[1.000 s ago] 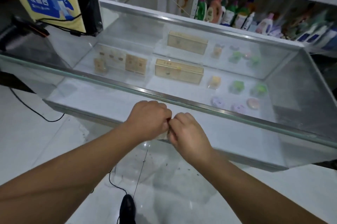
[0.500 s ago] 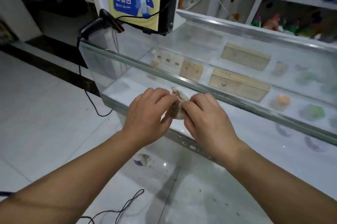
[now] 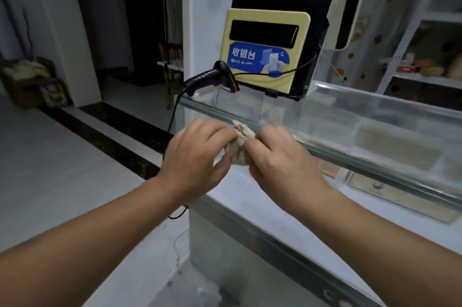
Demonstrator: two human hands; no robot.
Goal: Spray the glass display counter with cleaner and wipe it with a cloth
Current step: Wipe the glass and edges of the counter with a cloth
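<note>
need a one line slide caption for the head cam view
Left hand and right hand bunch a small cloth beside the glass display counter, near a barcode scanner.

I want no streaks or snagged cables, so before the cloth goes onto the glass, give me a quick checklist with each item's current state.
1. Cloth in hand: ok, bunched between left hand and right hand.
2. Cloth opened flat for wiping: not ok, crumpled.
3. Cleaner sprayed on the glass counter: cannot tell; no spray bottle in view.
4. Barcode scanner off the wiping path: not ok, it sits at the counter's end, its cable hanging down.
5. Yellow payment terminal clear of the glass: not ok, standing on it.
</note>
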